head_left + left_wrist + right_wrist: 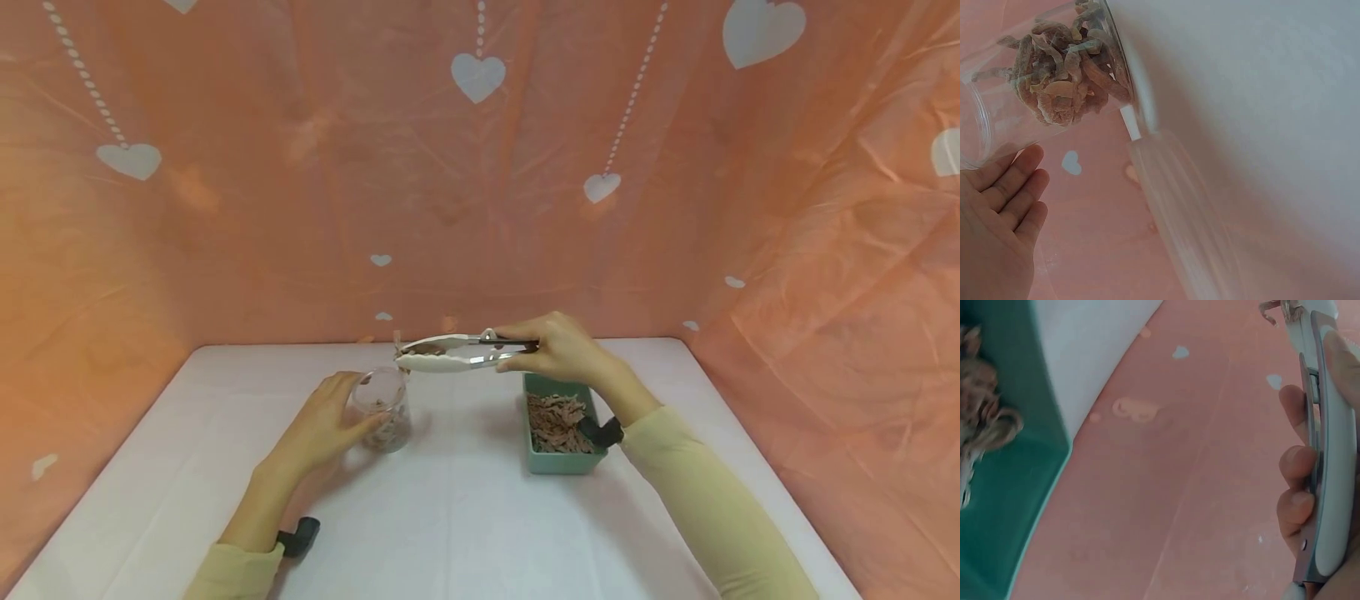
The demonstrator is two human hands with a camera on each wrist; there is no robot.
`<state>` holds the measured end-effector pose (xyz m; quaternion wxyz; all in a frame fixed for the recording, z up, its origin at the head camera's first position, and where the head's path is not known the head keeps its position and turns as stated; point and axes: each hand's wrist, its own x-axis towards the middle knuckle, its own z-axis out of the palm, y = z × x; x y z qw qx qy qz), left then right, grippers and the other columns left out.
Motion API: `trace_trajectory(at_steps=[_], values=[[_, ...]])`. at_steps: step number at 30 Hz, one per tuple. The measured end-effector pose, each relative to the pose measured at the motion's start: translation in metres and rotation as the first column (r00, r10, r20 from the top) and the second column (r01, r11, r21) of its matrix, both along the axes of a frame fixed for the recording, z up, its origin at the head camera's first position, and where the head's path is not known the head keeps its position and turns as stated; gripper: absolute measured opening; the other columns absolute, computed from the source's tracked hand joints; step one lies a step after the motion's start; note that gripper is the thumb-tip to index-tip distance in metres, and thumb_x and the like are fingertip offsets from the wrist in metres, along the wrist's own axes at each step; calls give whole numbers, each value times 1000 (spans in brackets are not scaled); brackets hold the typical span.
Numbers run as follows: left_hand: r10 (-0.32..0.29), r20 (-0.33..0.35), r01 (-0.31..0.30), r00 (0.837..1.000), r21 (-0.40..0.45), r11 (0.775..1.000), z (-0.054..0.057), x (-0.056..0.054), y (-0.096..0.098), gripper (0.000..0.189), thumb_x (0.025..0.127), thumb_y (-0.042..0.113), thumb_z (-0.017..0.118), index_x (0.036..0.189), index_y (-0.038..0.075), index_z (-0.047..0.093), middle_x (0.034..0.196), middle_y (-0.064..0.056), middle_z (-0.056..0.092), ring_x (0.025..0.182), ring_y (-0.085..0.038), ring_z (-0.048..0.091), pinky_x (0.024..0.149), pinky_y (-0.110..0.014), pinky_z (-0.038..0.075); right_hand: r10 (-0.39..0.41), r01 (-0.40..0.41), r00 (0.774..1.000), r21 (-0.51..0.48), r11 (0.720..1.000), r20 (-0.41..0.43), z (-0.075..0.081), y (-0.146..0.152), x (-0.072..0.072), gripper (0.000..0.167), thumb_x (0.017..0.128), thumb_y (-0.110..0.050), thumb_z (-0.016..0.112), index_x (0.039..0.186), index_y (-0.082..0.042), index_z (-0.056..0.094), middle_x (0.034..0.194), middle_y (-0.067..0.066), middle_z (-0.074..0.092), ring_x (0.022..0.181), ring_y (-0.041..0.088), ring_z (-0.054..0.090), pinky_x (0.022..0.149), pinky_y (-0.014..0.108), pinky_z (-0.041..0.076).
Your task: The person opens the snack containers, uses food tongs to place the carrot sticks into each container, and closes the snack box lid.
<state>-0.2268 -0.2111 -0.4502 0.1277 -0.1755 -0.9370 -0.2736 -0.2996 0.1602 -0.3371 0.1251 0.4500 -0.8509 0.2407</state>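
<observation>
Near the table's (465,525) far edge, the right hand (558,348) grips tongs (442,364), strips (425,351) indistinct. The left hand's (326,421) fingers clasp a jar (399,429).

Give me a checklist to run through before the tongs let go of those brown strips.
1. Right hand gripping the tongs: ok.
2. Brown strips held at the tips: ok, though some stick out past them.
3. Jar standing on the table, mouth uncovered: ok.
4. Left hand at the jar, thumb on its near side: ok; firmness of hold unclear.
5. Tips centred above the mouth: cannot tell from this angle.
6. Green tray out from under the tips: ok.
</observation>
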Motion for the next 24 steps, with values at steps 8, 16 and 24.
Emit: trace_trajectory(at_steps=[8, 16, 24], values=[[5, 5, -5, 1000, -7, 1000, 1, 0, 1, 73, 94, 42, 76, 144, -5, 51, 142, -23, 55, 135, -45, 48, 114, -63, 38, -15, 13, 1000, 57, 998, 23, -9, -30, -5, 54, 82, -37, 89, 129, -13, 75, 122, 3, 75, 74, 8, 68, 60, 29, 50], [9, 20, -9, 1000, -12, 1000, 2, -1, 2, 76, 93, 43, 77, 144, -8, 50, 144, -26, 53, 137, -46, 46, 116, -63, 35, -25, 23, 1000, 129, 991, 16, -20, -48, -2, 54, 86, -41, 85, 131, -15, 74, 125, 3, 74, 91, 15, 75, 70, 35, 57], [20, 21, -20, 1000, -9, 1000, 5, 1, 2, 78, 92, 41, 78, 144, -10, 48, 143, -28, 53, 136, -48, 46, 115, -64, 36, -24, 22, 1000, 158, 987, 8, -22, -56, -2, 54, 87, -44, 83, 134, -18, 73, 125, 3, 74, 74, 10, 65, 65, 34, 53]])
